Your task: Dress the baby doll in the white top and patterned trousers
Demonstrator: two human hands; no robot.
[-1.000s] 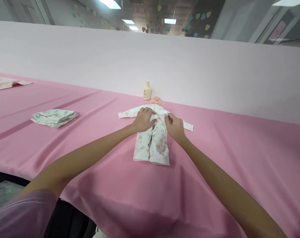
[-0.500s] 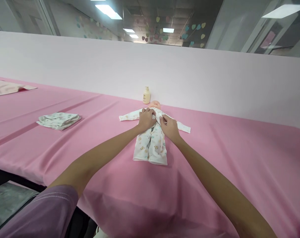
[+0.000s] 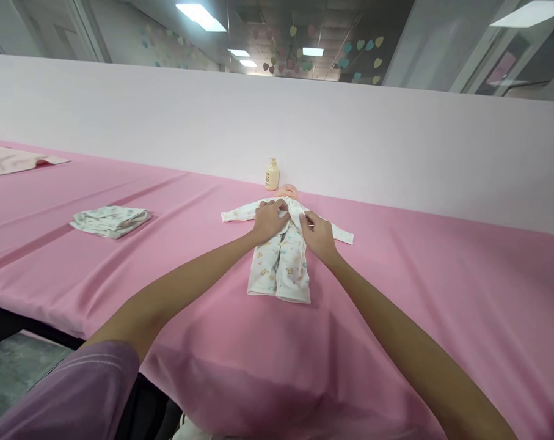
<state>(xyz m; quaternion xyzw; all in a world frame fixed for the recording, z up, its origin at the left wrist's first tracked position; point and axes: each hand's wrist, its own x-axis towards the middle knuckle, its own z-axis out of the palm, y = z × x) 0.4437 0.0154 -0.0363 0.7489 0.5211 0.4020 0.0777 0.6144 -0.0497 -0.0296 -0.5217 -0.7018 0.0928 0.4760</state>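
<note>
The printed outfit lies spread on your side of the pump bottle, sleeves out, legs toward you; it looks light, soft and limp, so expect it to crease and shift rather than break or slide away. Its loose front edges should be the best place to pinch, with a palm flat nearby to steady the cloth. Your right hand seems to pinch one front edge narrowly between thumb and forefinger; your left hand rests curled on the chest, and you cannot tell whether it grips. A doll's head shows at the neckline, just beside the bottle; a folded cloth lies well to the bottle's left, nearer you.
</note>
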